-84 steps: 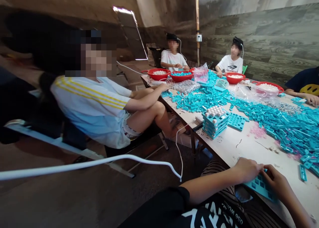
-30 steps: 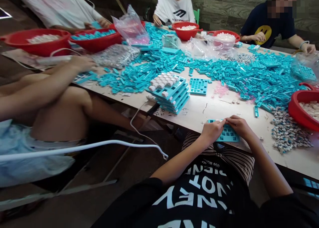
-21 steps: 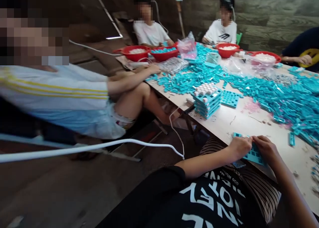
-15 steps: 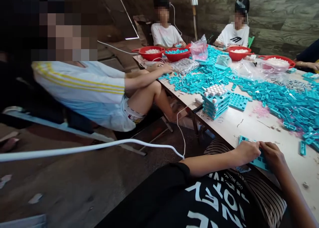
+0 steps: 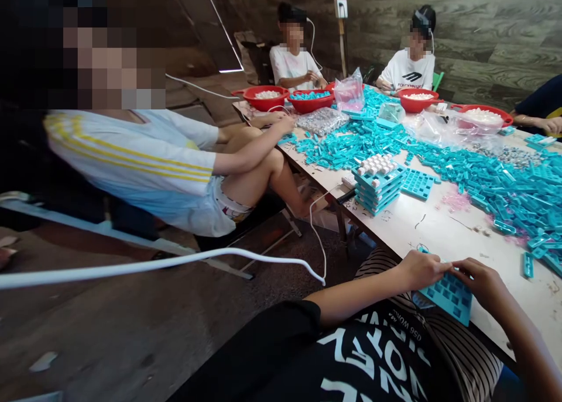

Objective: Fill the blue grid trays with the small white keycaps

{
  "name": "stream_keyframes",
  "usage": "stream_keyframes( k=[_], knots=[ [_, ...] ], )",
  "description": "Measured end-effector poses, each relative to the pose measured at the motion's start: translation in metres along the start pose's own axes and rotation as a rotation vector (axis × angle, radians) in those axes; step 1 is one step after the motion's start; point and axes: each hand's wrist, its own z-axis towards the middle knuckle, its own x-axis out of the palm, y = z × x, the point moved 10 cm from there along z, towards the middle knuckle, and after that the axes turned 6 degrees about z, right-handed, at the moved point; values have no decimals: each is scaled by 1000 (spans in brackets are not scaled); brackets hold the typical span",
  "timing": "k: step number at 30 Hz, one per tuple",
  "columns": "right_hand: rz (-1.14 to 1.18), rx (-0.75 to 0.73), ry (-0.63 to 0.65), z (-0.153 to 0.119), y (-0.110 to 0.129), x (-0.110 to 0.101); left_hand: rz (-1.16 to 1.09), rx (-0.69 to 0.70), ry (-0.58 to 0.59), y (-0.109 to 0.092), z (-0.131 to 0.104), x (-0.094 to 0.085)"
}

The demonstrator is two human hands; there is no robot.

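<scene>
Left hand (image 5: 422, 271) and right hand (image 5: 479, 280) meet over the turquoise grid plate (image 5: 452, 299), apparently steadying it, though I cannot tell whether either grip is closed.

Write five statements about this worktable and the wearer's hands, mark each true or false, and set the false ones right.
1. The left hand and right hand are close together at a turquoise grid plate. True.
2. White pieces sit on top of the stack of turquoise plates. True.
3. Every red bowl holds only white pieces. False: one red bowl holds blue pieces.
4. Another grid plate lies beside the stack on the table. True.
5. The right hand is reaching into a red bowl. False: it is at the plate near the left hand.
</scene>
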Motion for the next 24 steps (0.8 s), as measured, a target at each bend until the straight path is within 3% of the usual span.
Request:
stream_keyframes(
  k=[7, 13, 21, 24],
  knots=[
    [-67, 146, 214, 18, 8, 2, -147, -142, 49, 29, 15, -14],
    [-45, 139, 159, 15, 9, -3, -165, -239, 282, 40, 19, -7],
    [19, 85, 62, 10, 14, -7, -261, -219, 458, 40, 24, 2],
    [45, 96, 28, 7, 14, -8, -275, -217, 474, 39, 24, 2]
  ],
)
